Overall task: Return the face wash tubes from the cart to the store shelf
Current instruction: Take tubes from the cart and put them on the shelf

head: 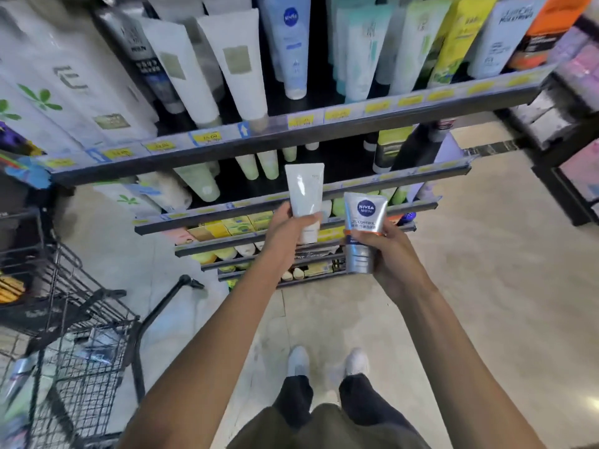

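Observation:
My left hand (288, 234) grips a plain white face wash tube (304, 189) near its cap end, crimped end up. My right hand (385, 251) grips a silver Nivea Men tube (363, 222) with a blue round logo, also held upright. Both tubes are held side by side in front of the store shelf (291, 137), below its upper rail with yellow price tags. Rows of white, green and blue tubes stand on the shelf above. The black wire cart (81, 351) stands at the lower left, and a few items show blurred inside it.
Lower shelf tiers (259, 218) carry green tubes and yellow boxes. Another dark shelf unit (570, 170) stands at the right. Beige tiled floor (486, 286) spreads to the right of my feet. The cart handle (181, 286) juts toward the shelf.

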A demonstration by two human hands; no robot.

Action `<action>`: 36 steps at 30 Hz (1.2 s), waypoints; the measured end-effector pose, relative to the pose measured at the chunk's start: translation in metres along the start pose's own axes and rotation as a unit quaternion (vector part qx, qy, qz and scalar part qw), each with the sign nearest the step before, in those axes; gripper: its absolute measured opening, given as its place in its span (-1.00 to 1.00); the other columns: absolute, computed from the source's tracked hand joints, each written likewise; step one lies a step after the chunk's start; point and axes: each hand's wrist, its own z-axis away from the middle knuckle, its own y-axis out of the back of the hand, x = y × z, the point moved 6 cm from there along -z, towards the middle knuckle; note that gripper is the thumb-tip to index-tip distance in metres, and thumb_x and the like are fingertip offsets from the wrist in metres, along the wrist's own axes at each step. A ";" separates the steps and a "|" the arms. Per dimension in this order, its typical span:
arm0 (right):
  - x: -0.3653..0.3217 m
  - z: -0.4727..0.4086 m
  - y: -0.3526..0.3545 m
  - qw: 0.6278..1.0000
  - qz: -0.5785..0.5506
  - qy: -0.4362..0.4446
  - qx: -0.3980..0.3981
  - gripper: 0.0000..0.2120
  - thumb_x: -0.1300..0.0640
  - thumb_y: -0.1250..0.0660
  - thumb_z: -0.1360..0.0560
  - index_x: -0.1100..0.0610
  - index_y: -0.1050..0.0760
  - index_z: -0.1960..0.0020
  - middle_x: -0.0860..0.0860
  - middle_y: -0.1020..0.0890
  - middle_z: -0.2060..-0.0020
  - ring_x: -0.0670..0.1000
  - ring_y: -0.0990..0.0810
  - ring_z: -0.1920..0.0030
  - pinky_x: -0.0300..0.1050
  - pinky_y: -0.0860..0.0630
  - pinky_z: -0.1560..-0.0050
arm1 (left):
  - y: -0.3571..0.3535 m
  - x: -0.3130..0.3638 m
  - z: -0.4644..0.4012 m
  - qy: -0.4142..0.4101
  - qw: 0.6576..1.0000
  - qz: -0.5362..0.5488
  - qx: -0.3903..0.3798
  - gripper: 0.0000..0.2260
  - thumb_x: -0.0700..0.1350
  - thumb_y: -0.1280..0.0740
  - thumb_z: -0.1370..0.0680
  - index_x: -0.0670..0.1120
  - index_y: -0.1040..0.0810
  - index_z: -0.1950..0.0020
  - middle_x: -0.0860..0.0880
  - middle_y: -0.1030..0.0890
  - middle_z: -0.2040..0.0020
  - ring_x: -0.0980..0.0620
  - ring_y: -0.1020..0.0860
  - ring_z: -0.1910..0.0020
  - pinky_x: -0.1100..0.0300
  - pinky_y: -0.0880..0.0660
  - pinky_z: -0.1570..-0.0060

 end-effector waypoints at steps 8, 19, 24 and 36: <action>-0.021 -0.042 0.036 0.999 0.021 -0.031 -0.037 -0.57 0.31 -0.47 -0.50 0.20 -0.52 -0.34 0.18 -0.71 -0.08 0.19 -0.70 -0.05 0.11 -0.63 -0.07 | -0.038 0.034 -0.060 -0.072 0.992 -0.027 0.097 -0.61 -0.29 -0.54 -0.46 -0.10 -0.52 -0.22 -0.04 -0.70 -0.15 0.00 -0.67 -0.13 0.03 -0.63 -0.10; -0.012 -0.075 0.055 0.998 0.015 -0.046 -0.043 -0.56 0.33 -0.48 -0.48 0.24 -0.52 -0.34 0.15 -0.71 -0.07 0.18 -0.70 -0.04 0.08 -0.62 -0.06 | -0.047 0.045 -0.136 -0.143 0.975 -0.107 0.132 -0.56 -0.29 -0.57 -0.43 -0.09 -0.49 -0.22 0.03 -0.66 -0.05 0.19 -0.64 0.01 0.29 -0.59 -0.02; 0.003 -0.080 0.053 0.997 0.016 -0.047 -0.054 -0.59 0.34 -0.47 -0.48 0.19 -0.56 -0.31 0.14 -0.72 -0.10 0.18 -0.71 -0.04 0.08 -0.62 -0.07 | -0.037 0.038 -0.163 -0.169 0.955 -0.180 0.166 -0.45 -0.14 -0.63 -0.35 -0.10 -0.50 -0.26 -0.03 -0.67 -0.12 0.01 -0.64 -0.11 0.07 -0.61 -0.16; 0.035 -0.068 0.066 0.997 0.001 -0.058 -0.048 -0.54 0.35 -0.46 -0.46 0.18 -0.54 -0.35 0.12 -0.72 -0.09 0.10 -0.73 0.03 -0.08 -0.63 0.10 | -0.032 0.049 -0.197 -0.202 0.922 -0.286 0.168 -0.43 -0.11 -0.63 -0.35 -0.12 -0.49 -0.28 -0.05 -0.66 -0.20 -0.02 -0.62 -0.20 0.03 -0.57 -0.23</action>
